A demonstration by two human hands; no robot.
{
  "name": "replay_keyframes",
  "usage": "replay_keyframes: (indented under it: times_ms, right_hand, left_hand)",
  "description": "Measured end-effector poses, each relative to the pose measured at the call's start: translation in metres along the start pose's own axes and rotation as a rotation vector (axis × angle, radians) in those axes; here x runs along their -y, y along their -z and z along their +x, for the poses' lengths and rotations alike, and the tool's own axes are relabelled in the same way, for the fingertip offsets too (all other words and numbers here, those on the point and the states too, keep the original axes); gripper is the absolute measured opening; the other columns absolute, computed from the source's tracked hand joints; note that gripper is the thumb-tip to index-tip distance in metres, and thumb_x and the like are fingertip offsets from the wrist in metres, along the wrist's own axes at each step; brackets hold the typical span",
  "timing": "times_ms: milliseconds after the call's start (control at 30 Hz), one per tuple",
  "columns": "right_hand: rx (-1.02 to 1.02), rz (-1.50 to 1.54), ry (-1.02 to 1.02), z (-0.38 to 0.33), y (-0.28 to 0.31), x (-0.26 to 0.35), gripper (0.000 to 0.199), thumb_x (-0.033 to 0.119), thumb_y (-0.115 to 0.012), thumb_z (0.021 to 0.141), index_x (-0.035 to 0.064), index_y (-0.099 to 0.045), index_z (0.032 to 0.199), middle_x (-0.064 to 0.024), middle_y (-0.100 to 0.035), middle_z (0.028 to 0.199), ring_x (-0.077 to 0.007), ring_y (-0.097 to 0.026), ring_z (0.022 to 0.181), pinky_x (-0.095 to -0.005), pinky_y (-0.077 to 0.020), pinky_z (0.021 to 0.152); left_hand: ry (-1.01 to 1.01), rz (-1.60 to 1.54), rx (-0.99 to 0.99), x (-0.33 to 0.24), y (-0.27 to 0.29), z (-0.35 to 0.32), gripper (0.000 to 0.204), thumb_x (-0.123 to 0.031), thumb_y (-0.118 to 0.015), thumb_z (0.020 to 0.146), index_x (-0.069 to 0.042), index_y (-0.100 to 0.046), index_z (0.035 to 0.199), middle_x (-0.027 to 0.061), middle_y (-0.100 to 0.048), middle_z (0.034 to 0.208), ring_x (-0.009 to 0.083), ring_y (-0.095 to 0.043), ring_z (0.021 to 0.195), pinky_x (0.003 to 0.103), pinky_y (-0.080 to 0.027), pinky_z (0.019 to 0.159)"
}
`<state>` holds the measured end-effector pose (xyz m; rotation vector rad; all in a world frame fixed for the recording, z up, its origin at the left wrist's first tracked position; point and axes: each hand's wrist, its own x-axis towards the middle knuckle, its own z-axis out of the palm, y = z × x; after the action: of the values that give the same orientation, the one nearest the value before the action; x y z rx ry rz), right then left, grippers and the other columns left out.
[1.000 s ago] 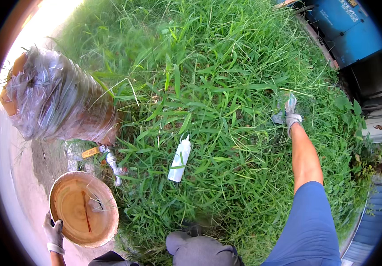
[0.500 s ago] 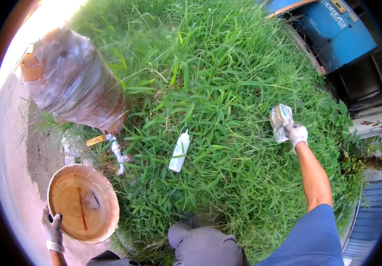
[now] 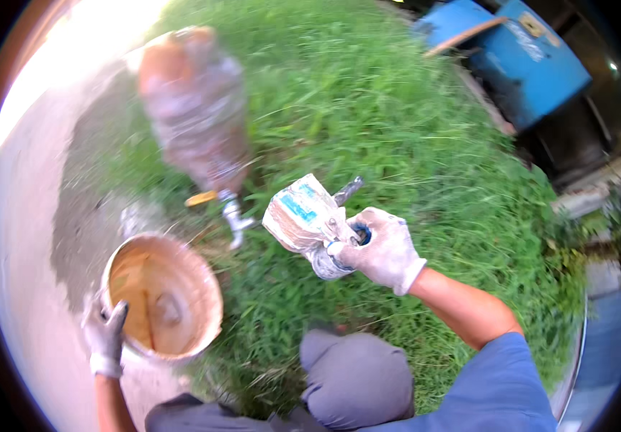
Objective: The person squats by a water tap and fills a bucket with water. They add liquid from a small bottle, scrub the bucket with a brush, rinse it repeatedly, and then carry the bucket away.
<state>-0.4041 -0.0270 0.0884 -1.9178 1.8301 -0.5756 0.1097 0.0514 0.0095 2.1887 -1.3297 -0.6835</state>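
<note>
My left hand (image 3: 105, 333), in a soiled white glove, grips the left rim of a round bucket (image 3: 218, 299), thumb over the edge. The bucket is tilted toward me; brownish residue, a reddish streak and a pale lump show inside. My gloved right hand (image 3: 386, 250) is closed on a grimy whitish block-shaped object (image 3: 297, 214) with blue patches, raised above the grass. I cannot make out its exact kind. A dark stick-like piece (image 3: 348, 191) juts out beside it. Below it shows a whitish rounded end (image 3: 328, 265); whether it belongs to the held object is unclear.
Ahead left stands a plastic-wrapped orange-brown cylinder (image 3: 199, 108), with a yellow-handled valve and pipe (image 3: 233, 219) at its base. Tall grass (image 3: 440, 165) covers the middle. Pale pavement (image 3: 44, 237) lies left. A blue machine (image 3: 530, 68) stands at the far right.
My right hand has brought the whitish object from the far right grass to the middle, closer to me. The white squeeze bottle is no longer clearly visible. The view has shifted; my left hand stays on the bucket.
</note>
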Motion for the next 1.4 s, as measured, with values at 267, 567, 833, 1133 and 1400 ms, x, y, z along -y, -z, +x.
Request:
replay_keyframes:
  times_ms: [267,567,833,1133,1400]
  right_hand:
    - [0.179,0.032,0.716,-0.012,-0.153,0.135,0.037,0.033,-0.085,0.070,0.0043,-0.072,0.089,-0.0125,-0.067,0.084,-0.0326,-0.070,0.082,-0.0443,-0.0577,0.076]
    - [0.705,-0.198,0.793,-0.008,-0.297,0.181,0.041,0.041,-0.075,0.081,0.0059,-0.077,0.103,-0.0177,-0.072,0.107,-0.0349,-0.070,0.104,-0.0457,-0.0556,0.094]
    - [0.484,-0.037,0.680,0.026,-0.218,0.107,0.029,0.037,-0.071,0.092,0.0089,-0.076,0.096,-0.0121,-0.072,0.093,-0.0332,-0.072,0.093,-0.0453,-0.0562,0.087]
    - [-0.111,-0.040,-0.002,0.106,-0.165,-0.010,0.029,0.032,-0.069,0.094,0.0052,-0.073,0.103,-0.0169,-0.073,0.095,-0.0381,-0.070,0.091,-0.0472,-0.0541,0.084]
    - [0.249,-0.309,0.488,0.186,-0.239,0.072,0.037,0.031,-0.068,0.093,0.0051,-0.071,0.119,-0.0197,-0.071,0.123,-0.0368,-0.067,0.114,-0.0468,-0.0524,0.101]
  left_hand:
    - [-0.001,0.130,-0.036,-0.009,-0.008,0.003,0.072,-0.054,-0.082,0.080,0.003,-0.070,0.122,0.0256,-0.076,0.107,0.0373,-0.075,0.101,0.044,-0.057,0.091]
    - [0.065,0.183,-0.063,-0.003,-0.007,-0.013,0.068,-0.055,-0.080,0.081,0.000,-0.072,0.120,0.0259,-0.076,0.104,0.0396,-0.075,0.098,0.045,-0.058,0.089]
    - [0.067,0.190,-0.080,-0.002,-0.018,-0.007,0.077,-0.051,-0.083,0.079,0.006,-0.065,0.128,0.0273,-0.074,0.110,0.0388,-0.074,0.103,0.044,-0.057,0.092]
    - [0.082,0.315,0.121,-0.068,-0.049,0.006,0.092,-0.066,-0.077,0.077,0.004,-0.061,0.135,0.0271,-0.075,0.110,0.0390,-0.074,0.104,0.045,-0.057,0.092]
    - [0.086,0.391,0.094,-0.103,-0.077,0.028,0.096,-0.066,-0.076,0.076,0.007,-0.061,0.136,0.0302,-0.074,0.109,0.0411,-0.074,0.104,0.045,-0.057,0.094]
